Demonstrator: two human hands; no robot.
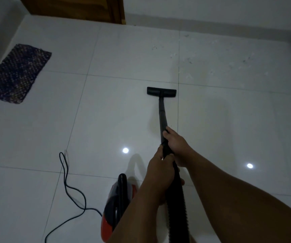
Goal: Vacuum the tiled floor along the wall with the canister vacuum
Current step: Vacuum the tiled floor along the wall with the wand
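Canister vacuum [118, 204] sits on the tiled floor [36, 137] at the person's feet, red and black rounded shell, ribbed black hose [176, 199] arching up from it. Rigid black wand [162, 113] runs forward to a flat rectangular floor head [161, 91], pressed flat on the glossy white tile – short of the wall [211, 9], with pale dust and crumbs [190, 58] scattered between head and wall. Right hand [175, 144] forward on the wand, left hand [160, 165] just behind at the hose joint; each grip wrapped tight round the tube, likely for steering and push. Thin black power cord [71, 186] snakes loosely to the left, clear of the path. Woven dark mat [18, 74] lies by the left wall, wooden door [74, 7] beyond – tile is slick, reflecting two ceiling lights
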